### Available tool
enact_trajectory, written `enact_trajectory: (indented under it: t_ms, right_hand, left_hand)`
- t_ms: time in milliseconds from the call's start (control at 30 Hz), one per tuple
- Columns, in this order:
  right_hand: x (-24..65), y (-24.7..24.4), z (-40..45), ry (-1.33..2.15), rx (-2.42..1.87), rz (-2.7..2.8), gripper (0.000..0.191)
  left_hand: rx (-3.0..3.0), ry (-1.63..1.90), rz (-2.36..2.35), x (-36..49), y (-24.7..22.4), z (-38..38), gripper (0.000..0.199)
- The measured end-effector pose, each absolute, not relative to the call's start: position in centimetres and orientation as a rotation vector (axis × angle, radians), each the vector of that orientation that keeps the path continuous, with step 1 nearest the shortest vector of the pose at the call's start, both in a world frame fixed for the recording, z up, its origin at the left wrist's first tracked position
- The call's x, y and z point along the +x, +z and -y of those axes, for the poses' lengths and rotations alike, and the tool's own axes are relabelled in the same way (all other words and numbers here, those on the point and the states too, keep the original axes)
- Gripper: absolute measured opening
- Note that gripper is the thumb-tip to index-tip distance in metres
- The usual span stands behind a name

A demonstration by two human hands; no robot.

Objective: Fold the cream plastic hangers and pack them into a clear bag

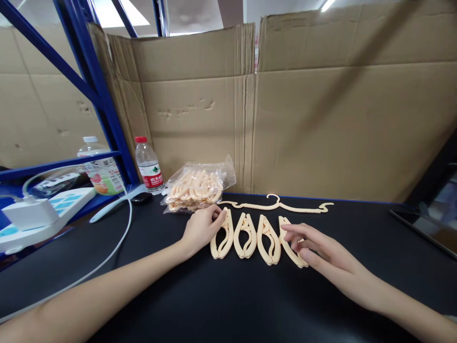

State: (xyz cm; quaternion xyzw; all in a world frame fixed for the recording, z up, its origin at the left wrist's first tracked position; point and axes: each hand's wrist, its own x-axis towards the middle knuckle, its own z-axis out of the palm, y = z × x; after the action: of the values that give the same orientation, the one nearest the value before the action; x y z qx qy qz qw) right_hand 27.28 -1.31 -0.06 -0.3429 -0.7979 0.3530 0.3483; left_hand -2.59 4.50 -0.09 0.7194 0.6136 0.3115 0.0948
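Several cream plastic folding hangers lie folded in a row on the black table. The leftmost folded hanger [228, 233] is at the fingertips of my left hand [202, 231], whose fingers are curled closed on its upper left side. Two more, a second folded hanger [245, 238] and a third folded hanger [268, 240], lie between my hands. Over the rightmost folded hanger [296, 257] is my right hand [321, 250], open, with fingers apart and partly covering it; contact is unclear. Behind the row an unfolded hanger [300, 208] lies flat, hook pointing away.
A clear bag of folded hangers [196, 188] sits behind my left hand. Farther left stand a red-capped water bottle [149, 166], a larger bottle [103, 174] and a power strip [71, 202] with a white cable [121, 238]. Cardboard [350, 119] walls the back; a dark flat device [424, 228] lies right.
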Motion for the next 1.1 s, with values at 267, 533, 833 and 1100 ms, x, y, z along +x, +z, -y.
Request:
enact_trajectory:
  t_ms: [267, 533, 833, 1100]
  right_hand:
    - [28.0, 0.4, 1.0, 0.444, -0.881, 2.376, 0.042]
    - [27.9, 0.2, 1.5, 0.378, -1.000, 2.731, 0.063]
    - [28.1, -0.5, 0.6, 0.378, -1.070, 2.763, 0.063]
    - [28.1, -0.5, 0.3, 0.373, -1.063, 2.716, 0.061]
  left_hand:
    - [2.586, 0.420, -1.735, -1.0, 2.0, 0.0, 0.055]
    - [2.639, 0.196, -1.435, 0.4, 0.1, 3.7, 0.071]
    - [2.657, 0.267, -1.406, 1.0, -0.6, 2.2, 0.065]
    - [2.583, 0.355, -1.352, 0.9, -0.7, 2.1, 0.061]
